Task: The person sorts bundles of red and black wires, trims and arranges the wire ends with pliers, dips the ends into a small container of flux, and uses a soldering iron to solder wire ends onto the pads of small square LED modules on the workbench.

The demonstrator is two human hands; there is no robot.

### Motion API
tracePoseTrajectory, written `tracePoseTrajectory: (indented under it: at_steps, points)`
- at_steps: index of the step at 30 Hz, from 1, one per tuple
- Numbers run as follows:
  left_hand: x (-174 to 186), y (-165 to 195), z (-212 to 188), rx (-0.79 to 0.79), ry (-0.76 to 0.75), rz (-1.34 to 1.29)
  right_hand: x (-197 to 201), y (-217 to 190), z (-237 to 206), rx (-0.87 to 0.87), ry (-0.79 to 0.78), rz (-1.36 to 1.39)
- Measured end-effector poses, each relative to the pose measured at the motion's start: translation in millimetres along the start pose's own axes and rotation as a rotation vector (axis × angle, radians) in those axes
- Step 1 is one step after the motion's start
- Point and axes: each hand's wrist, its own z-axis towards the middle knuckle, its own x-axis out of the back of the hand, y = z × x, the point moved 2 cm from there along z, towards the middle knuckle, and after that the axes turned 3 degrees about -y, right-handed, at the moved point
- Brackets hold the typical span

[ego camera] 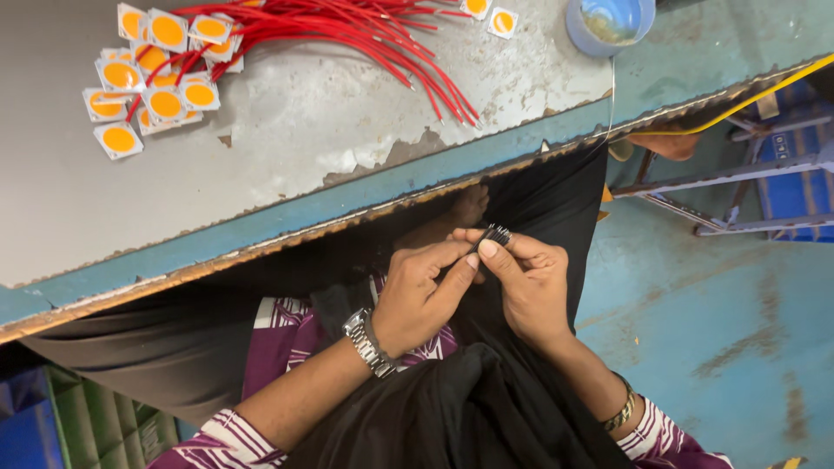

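Wire bundle [496,234], a small dark bunch with silvery tips, sits pinched between both our hands below the table edge; its lower length is hidden behind fingers, so we cannot count strands. Left hand [420,295] closes narrow on it, thumb and forefinger reaching up-right to the bundle, a metal watch [368,342] on the wrist. Right hand [526,282] grips the bundle from just beside, thumb nail pressed right under the tips, a bracelet [620,411] on that wrist. So the bundle lies at the fingertips of both, touching each, above black cloth [469,408] in our lap.

On the table [287,148], far left, a heap of square white chips with orange discs [156,69]: we count about twelve, some overlapped and one cut off at the top. Red wires [365,35] fan from them, too many and tangled to count. Two more chips [491,16] lie apart near the top, one clipped by the frame. One blue cup [610,24], top cut off. At right, a yellow cable [764,91] and a blue metal frame [773,174], partly out of view.
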Motion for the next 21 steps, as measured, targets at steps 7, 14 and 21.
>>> tracePoseTrajectory:
  at_steps: [7, 14, 21]
  points:
    - [1, -4, 1, 0.038, 0.024, -0.038, -1, 4, 2, 0.023, -0.058, -0.006]
    - [0, -11, 1, 0.131, 0.024, -0.09, -1, 5, 4, 0.008, -0.109, 0.019]
    - [1, -12, 0, 0.12, 0.031, -0.085, 0, 8, 4, 0.026, -0.128, -0.041]
